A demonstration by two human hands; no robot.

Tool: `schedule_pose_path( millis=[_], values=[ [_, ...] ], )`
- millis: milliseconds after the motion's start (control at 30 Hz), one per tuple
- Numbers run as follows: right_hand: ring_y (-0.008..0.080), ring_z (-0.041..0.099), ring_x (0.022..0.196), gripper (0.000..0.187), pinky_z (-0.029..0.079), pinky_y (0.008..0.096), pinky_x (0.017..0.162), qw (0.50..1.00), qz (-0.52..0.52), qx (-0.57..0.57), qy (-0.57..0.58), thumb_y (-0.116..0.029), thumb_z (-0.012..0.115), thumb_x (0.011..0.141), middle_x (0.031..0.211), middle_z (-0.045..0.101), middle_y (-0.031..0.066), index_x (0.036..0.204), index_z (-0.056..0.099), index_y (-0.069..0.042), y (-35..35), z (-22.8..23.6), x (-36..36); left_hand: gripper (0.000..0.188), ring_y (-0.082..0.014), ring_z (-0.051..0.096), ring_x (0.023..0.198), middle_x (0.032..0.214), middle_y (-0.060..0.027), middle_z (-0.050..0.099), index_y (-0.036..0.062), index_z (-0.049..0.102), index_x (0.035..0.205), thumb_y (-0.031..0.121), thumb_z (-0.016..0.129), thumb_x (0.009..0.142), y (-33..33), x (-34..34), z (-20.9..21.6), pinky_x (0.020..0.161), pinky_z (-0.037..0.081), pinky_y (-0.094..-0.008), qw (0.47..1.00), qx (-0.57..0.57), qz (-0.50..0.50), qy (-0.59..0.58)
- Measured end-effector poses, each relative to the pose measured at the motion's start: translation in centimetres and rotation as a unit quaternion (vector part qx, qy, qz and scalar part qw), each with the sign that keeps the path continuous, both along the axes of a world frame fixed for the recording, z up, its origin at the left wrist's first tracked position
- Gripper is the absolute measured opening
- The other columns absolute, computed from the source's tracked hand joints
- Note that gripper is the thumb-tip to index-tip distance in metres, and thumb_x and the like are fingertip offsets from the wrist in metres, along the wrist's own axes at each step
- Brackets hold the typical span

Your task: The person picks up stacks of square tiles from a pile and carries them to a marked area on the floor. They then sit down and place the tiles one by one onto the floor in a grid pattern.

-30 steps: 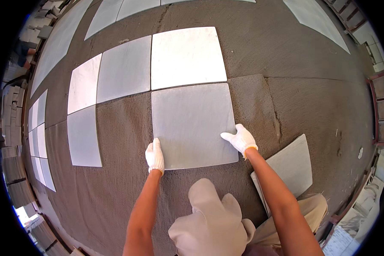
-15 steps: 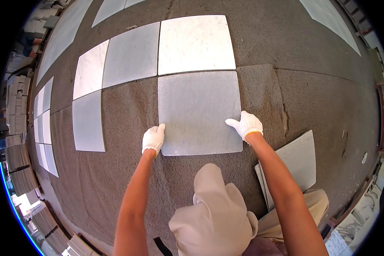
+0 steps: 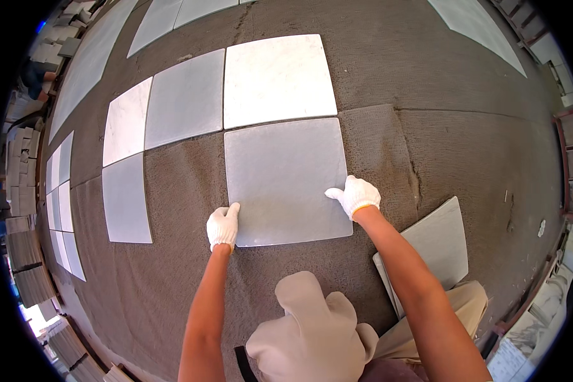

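A square grey stone tile [image 3: 286,178] lies in front of me with its far edge along a white marble tile [image 3: 277,79]. My left hand [image 3: 223,228], in a white knit glove, grips its left edge near the close corner, thumb on the rim. The gloved right hand [image 3: 358,196] holds the opposite edge a little farther up, its thumb resting on the top face. The fingers under or beside both edges are mostly hidden. Left of the white tile come another grey tile [image 3: 186,95] and a veined white one [image 3: 126,121], with a grey tile [image 3: 127,200] below that.
Brown matting [image 3: 184,197] with creases covers the floor. Leaning grey tiles [image 3: 434,245] stand beside my right forearm. Small laid tiles [image 3: 63,207] and stacked slabs [image 3: 25,248] line the left side. Another person's arm [image 3: 46,86] shows at the far left.
The view has shifted slightly, so the tiles appear lower and farther left. Both hands keep their hold on the grey tile, which stays lined up with the white one.
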State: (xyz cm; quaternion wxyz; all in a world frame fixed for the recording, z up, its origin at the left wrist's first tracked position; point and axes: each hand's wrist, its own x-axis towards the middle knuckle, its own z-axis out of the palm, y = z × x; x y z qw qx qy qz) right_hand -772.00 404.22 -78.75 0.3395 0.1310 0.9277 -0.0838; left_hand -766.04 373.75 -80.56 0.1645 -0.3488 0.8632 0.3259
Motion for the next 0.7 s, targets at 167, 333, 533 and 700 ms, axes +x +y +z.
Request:
schedule_pose_path(
  millis=[167, 333, 533, 700],
  values=[
    [0.031, 0.07, 0.085, 0.067, 0.055, 0.0415, 0.072, 1.0, 0.0, -0.006, 0.02, -0.065, 0.061, 0.079, 0.091, 0.071, 0.0159, 0.104, 0.064, -0.003, 0.0, -0.5, 0.6, 0.051, -0.0332, 0.066, 0.094, 0.098, -0.0241, 0.068, -0.0041, 0.069, 0.101, 0.042, 0.058, 0.083, -0.1, -0.3, 0.2, 0.088, 0.048, -0.0381, 1.0, 0.002, -0.014, -0.014],
    [0.0338, 0.068, 0.089, 0.064, 0.053, 0.0433, 0.077, 0.998, -0.008, -0.021, 0.061, -0.062, 0.062, 0.08, 0.094, 0.07, 0.0177, 0.103, 0.064, -0.002, 0.4, -0.6, 0.8, 0.052, -0.0356, 0.066, 0.093, 0.095, -0.0257, 0.068, -0.0048, 0.069, 0.098, 0.043, 0.056, 0.082, -2.3, -1.4, -1.7, 0.086, 0.048, -0.0394, 0.995, 0.044, -0.042, -0.08],
    [0.0348, 0.066, 0.092, 0.064, 0.051, 0.0437, 0.079, 0.998, -0.015, -0.027, 0.048, -0.061, 0.061, 0.081, 0.097, 0.069, 0.0188, 0.104, 0.062, -0.001, -0.2, -0.1, 0.9, 0.05, -0.0334, 0.068, 0.085, 0.089, -0.0243, 0.068, -0.0065, 0.068, 0.094, 0.041, 0.056, 0.083, -3.4, -1.7, -2.0, 0.078, 0.051, -0.0394, 0.991, 0.047, -0.087, -0.095],
    [0.0359, 0.064, 0.097, 0.063, 0.05, 0.0443, 0.083, 0.997, -0.036, -0.044, 0.047, -0.059, 0.06, 0.083, 0.101, 0.067, 0.0204, 0.107, 0.059, -0.001, 0.1, -0.1, 1.3, 0.049, -0.0264, 0.07, 0.071, 0.081, -0.0185, 0.069, -0.0079, 0.067, 0.092, 0.039, 0.059, 0.083, -2.5, -2.2, -0.3, 0.064, 0.056, -0.0369, 0.989, 0.099, -0.049, -0.099]
  ],
)
